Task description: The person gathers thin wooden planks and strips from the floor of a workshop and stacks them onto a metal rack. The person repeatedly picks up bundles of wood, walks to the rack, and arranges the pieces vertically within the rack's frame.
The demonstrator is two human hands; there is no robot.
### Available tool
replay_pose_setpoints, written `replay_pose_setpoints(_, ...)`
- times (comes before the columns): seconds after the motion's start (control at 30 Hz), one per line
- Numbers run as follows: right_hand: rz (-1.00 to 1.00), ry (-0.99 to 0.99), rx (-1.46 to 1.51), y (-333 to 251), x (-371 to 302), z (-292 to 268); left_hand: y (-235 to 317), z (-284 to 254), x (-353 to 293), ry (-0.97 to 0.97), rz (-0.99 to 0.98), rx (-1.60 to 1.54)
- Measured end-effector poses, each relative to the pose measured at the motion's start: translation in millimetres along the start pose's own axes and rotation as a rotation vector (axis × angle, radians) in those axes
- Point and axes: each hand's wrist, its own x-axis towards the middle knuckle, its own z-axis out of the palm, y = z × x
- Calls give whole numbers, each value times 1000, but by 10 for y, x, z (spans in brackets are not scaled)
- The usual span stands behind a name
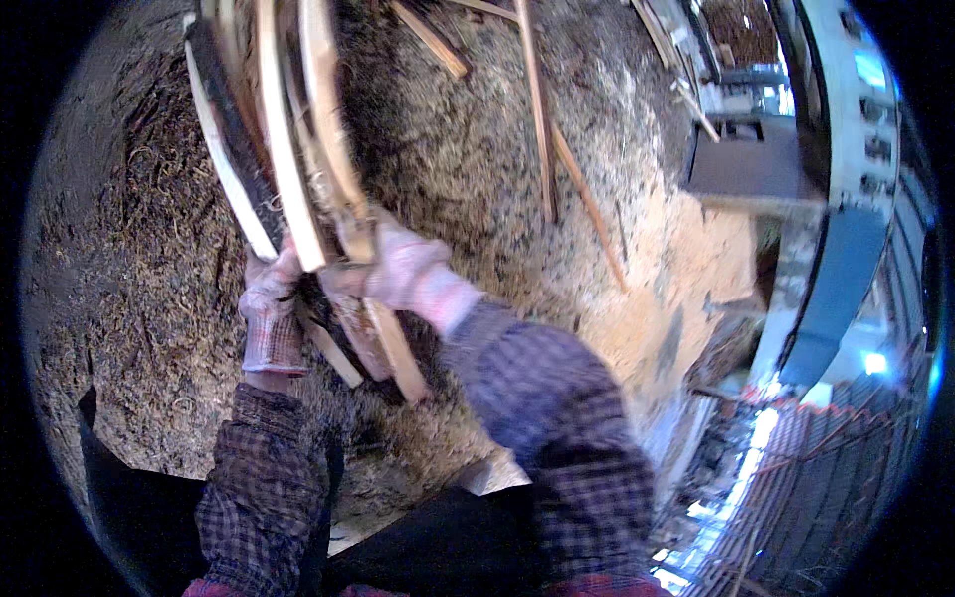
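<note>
A bundle of long wood strips (pixel 282 149), some pale and some with dark bark, reaches from my hands to the top edge of the view. My left hand (pixel 271 308), in a pale knit glove, is closed around its near end on the left side. On the right side my right hand (pixel 403 269), gloved alike and blurred by motion, grips the same bundle. Shorter strip ends (pixel 396 353) stick out below my hands, toward me. Most of my fingers are hidden behind the wood.
Dark ground strewn with shavings and bark surrounds the bundle. Loose strips (pixel 537 109) lie ahead and to the right, beside a pale sawdust heap (pixel 637 318). A machine with a flat brown plate (pixel 746 164) and a blue-grey panel (pixel 846 269) stands at the right.
</note>
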Motion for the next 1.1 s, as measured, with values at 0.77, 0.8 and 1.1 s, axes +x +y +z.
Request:
replay_pose_setpoints(0.77, 376, 274, -343, 1153, 375, -2307, -60, -304, 144, 162, 157, 255)
replay_pose_setpoints(0.8, 424, 359, -314, 1490, 378, -2273, -117, -257, 158, 153, 152, 249)
replay_pose_setpoints(1.1, 156, 606, -208, 2913, -279, -2297, -134, -989, 85, 502, -25, 642)
